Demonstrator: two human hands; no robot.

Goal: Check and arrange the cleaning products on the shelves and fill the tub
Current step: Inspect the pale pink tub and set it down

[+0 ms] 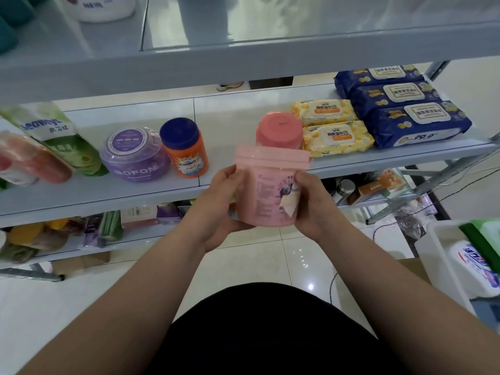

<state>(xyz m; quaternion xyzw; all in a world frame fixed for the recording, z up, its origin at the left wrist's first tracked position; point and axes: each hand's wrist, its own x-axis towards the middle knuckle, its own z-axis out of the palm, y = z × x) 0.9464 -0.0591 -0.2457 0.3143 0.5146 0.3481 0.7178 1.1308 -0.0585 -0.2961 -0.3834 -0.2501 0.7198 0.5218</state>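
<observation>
I hold a pink jar (266, 190) with a pink lid upright in front of the middle shelf (230, 123). My left hand (216, 204) grips its left side and cups the bottom. My right hand (313, 201) grips its right side, over the printed label. Behind it on the shelf stands a second pink jar (278, 128). A white tub (435, 255) sits at the right edge, with a white bottle (473, 269) and a green pack (484, 234) in it.
On the middle shelf stand an orange jar with a blue lid (186, 147), a purple round tub (135, 155), green pouches (62, 136), yellow wipe packs (332, 128) and blue wipe packs (403, 109). More goods fill the lower shelf (81, 231). Cables lie on the tiled floor at right.
</observation>
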